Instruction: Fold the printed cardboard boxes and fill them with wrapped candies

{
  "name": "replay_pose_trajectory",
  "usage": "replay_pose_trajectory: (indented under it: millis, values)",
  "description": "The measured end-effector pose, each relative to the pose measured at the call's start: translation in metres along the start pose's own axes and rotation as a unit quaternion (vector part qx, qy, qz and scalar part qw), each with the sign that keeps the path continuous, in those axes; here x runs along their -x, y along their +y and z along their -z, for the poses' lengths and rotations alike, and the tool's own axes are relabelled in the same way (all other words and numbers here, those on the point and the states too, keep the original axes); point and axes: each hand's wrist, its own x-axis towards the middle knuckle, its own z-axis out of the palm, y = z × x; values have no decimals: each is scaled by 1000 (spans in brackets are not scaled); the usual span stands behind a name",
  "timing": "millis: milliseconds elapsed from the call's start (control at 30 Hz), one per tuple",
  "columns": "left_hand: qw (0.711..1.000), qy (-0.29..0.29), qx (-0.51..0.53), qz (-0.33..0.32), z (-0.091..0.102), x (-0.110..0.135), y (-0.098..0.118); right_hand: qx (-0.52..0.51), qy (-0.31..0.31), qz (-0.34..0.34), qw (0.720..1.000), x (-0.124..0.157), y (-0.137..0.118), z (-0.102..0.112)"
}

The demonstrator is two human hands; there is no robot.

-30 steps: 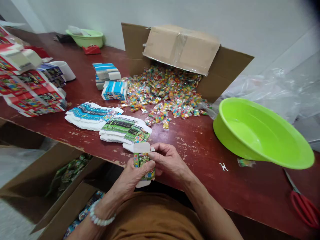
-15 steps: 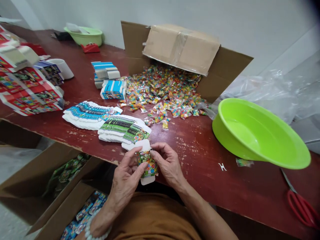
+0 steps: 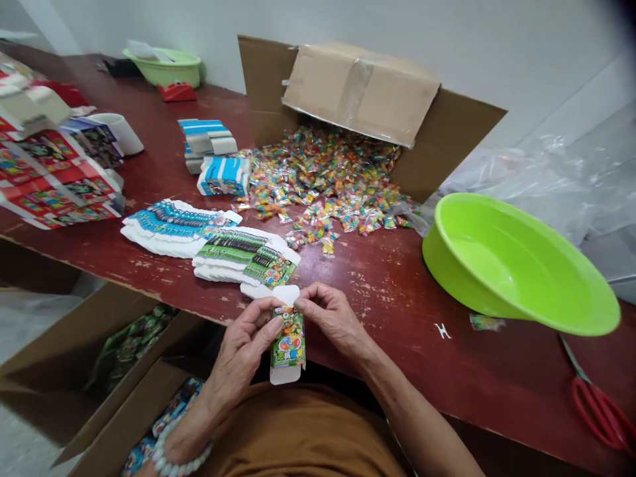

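Note:
A small green printed candy box (image 3: 289, 341) is between my hands at the table's front edge, its white end flaps sticking out at top and bottom. My left hand (image 3: 251, 334) grips its left side, thumb on the printed front. The fingers of my right hand (image 3: 330, 311) pinch the box's upper right corner by the top flap. Just beyond lie fanned flat green cartons (image 3: 243, 255), with fanned blue cartons (image 3: 173, 225) to their left. Wrapped candies (image 3: 328, 179) spill toward me from a tipped cardboard box (image 3: 362, 93).
On the right stand a lime-green basin (image 3: 497, 265) and red-handled scissors (image 3: 593, 404). Bundled blue cartons (image 3: 223, 175) and stacked red cartons (image 3: 59, 179) occupy the left. Below the table edge, open cardboard boxes (image 3: 59, 364) hold green and blue packs. A red tape dispenser (image 3: 176, 92) sits farther back.
The candy box has turned more upright and its lower end has come closer to my body. My left thumb has slid up toward its top; my right hand has stayed at the upper corner.

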Motion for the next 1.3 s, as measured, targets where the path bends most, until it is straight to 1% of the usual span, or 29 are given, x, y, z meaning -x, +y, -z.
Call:
replay_pose_trajectory:
  millis: [100, 167, 233, 267, 300, 333, 400, 467, 500, 533, 567, 633, 700, 767, 833, 867, 967, 1033, 1100, 1200, 1300]
  values:
    - [999, -10, -27, -17, -1, -2, -1, -40, -6, -2, 999, -2, -1, 1]
    - [998, -8, -38, -42, -3, -3, 0, -79, -12, -8, 997, -4, -3, 1]
    - [997, 3, -23, -68, -6, -2, 1, -93, -22, -10, 995, -3, -5, 0]
    - [998, 9, -5, -69, -7, -2, 1, -90, -24, -5, 996, -2, -5, -1]
    - [998, 8, 18, -54, -8, -1, 2, -87, -23, 2, 996, 0, -5, -2]
    - [999, -4, 46, -22, -9, 0, 2, -88, -20, 10, 996, 2, -4, -3]
    - [990, -53, 101, 80, -11, 2, 3, -100, -24, 14, 995, 5, -1, -4]
    - [971, -93, 133, 173, -13, 2, 2, -92, -39, 11, 995, 8, 2, -4]
    - [967, -94, 135, 197, -15, 2, 1, -69, -43, 18, 997, 8, 2, -3]
    - [967, -84, 130, 201, -16, 2, -1, -34, -41, 35, 998, 8, 1, -2]
    - [973, -67, 120, 187, -17, 1, -2, 6, -35, 56, 998, 8, 0, -1]
    - [987, -37, 86, 130, -20, -1, -6, 66, -24, 86, 994, 7, -4, 2]
    - [995, -29, 48, 79, -21, -3, -10, 71, -36, 64, 995, 4, -7, 3]
    - [997, -34, 28, 60, -21, -5, -14, 48, -64, 19, 997, 1, -10, 3]
    - [997, -44, 26, 61, -20, -6, -16, 27, -82, -12, 996, -1, -11, 2]
    - [996, -50, 28, 64, -19, -6, -17, 20, -79, -21, 996, -2, -12, 1]
    - [995, -68, 20, 71, -14, -8, -16, 13, -42, -31, 999, -2, -14, -2]
    - [994, -83, 10, 69, -10, -9, -14, 33, -21, -13, 999, -2, -14, -3]
    - [992, -102, -1, 71, -5, -10, -14, 70, -15, 22, 997, -1, -12, -2]
    - [989, -128, -17, 78, 0, -12, -13, 97, -32, 45, 994, -1, -10, 2]
    - [989, -121, -29, 83, 1, -12, -12, 93, -51, 43, 993, -1, -9, 4]
